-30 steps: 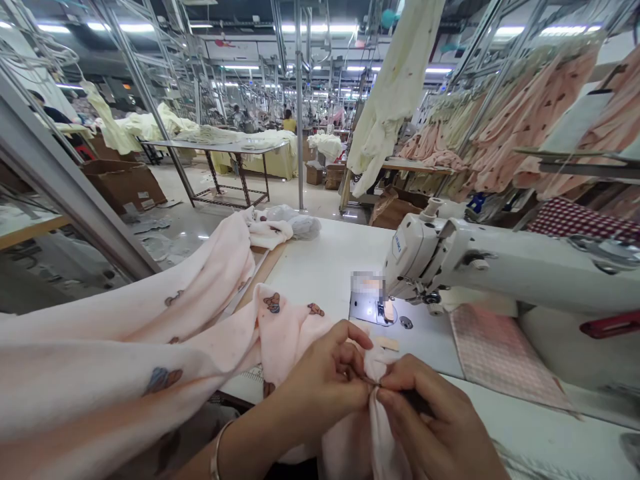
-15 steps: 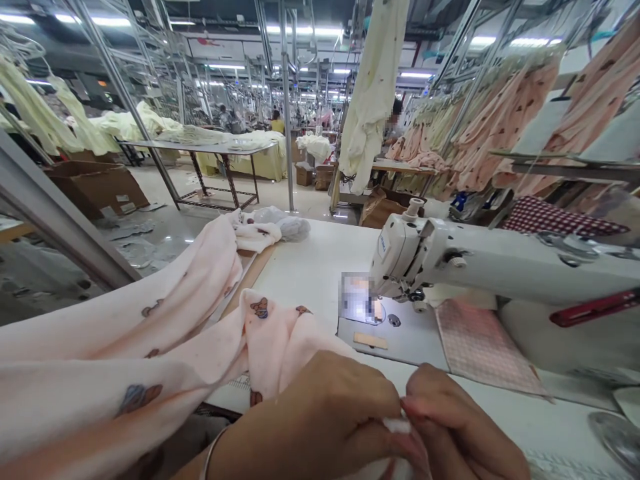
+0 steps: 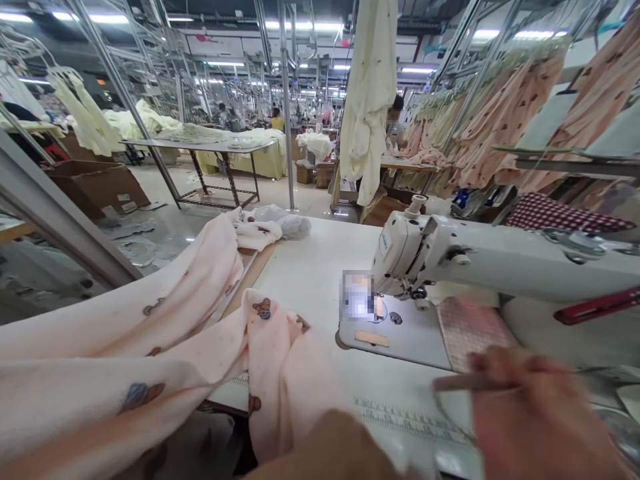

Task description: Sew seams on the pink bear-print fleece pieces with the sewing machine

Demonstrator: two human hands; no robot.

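At the bottom middle only the back of my left hand (image 3: pixel 333 450) shows; its fingers are out of sight below the edge. It lies against pale pink fleece fabric (image 3: pixel 270 373) printed with small brown bears. My right hand (image 3: pixel 545 407) is over the table at the lower right, smeared by motion. One finger-like shape points left from it, with a thin curved line beneath; whether it holds anything is unclear. Behind it stands a white sewing machine (image 3: pixel 480 260), its lamp lighting the needle plate area (image 3: pixel 400 337).
A printed ruler scale (image 3: pixel 410 420) runs along the white tabletop (image 3: pixel 310 267). A pink checked cloth (image 3: pixel 470 330) lies under the machine arm. A clear plastic bag (image 3: pixel 295 227) sits at the table's far edge. Cream garments (image 3: pixel 367 100) hang ahead; a cardboard box (image 3: pixel 95 187) stands left.
My hands were together pinching a bit of white material at the bottom. Now they are apart: the right has swung right, the left has dropped lower. More of the ruler scale shows.
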